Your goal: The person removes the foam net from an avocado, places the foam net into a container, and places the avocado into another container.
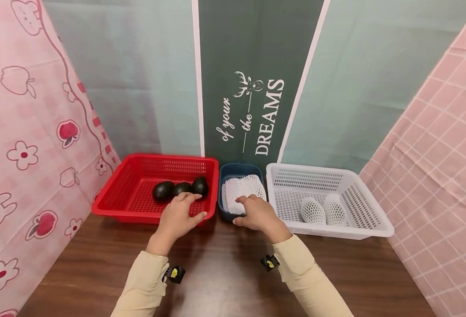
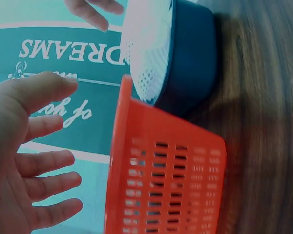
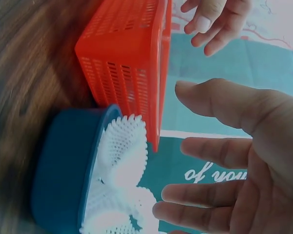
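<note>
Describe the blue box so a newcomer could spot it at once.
At the back of the brown table stand a red basket, left, and a white basket, right. The blue box sits between them. It is the smallest of the three, and its sides are solid, not slotted.

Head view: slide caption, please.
Left hand above a red basket of three dark fruits, right hand over a blue bin of white nets; a white basket holds two netted items.

Brown wood-grain table [image 1: 225, 273], red basket [image 1: 137, 216], blue bin [image 1: 240, 169] and white basket [image 1: 335, 230] standing in a row
</note>
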### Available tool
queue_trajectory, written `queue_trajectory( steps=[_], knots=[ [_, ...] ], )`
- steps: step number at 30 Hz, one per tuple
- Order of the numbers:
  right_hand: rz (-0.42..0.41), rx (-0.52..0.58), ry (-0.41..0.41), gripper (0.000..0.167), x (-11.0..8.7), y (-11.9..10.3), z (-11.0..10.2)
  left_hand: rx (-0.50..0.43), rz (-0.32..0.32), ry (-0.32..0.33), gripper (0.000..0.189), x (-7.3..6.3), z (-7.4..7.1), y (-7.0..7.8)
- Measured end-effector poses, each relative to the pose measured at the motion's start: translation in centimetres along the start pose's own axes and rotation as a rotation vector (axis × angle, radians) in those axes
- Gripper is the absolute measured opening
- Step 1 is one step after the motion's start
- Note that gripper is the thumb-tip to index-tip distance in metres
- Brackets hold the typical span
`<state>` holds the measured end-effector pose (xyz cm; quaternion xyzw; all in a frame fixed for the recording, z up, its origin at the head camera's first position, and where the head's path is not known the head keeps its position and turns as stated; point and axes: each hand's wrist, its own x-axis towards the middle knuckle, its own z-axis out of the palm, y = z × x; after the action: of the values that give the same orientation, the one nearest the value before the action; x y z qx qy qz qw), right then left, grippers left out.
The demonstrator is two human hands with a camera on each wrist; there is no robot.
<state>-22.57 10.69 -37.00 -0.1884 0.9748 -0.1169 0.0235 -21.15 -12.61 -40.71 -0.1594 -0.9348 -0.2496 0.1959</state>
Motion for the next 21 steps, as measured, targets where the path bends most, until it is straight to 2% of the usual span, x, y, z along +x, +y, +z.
queue_trajectory(
  steps=[4,12,21],
  knots=[
    [0.006,-0.025,-0.004,0.059,-0.2,0.5,-0.2,0.036,0.036,-0.025,0.047,0.5,0.3,0.9],
    [0.029,-0.013,-0.023,0.060,-0.9,2.1,-0.6,0.063,0.059,-0.112,0.050,1.0,1.0,2.4],
    [0.029,0.018,0.002,0.060,-1.8,3.6,-1.0,0.061,0.135,-0.132,0.049,1.3,2.0,3.9]
  ],
)
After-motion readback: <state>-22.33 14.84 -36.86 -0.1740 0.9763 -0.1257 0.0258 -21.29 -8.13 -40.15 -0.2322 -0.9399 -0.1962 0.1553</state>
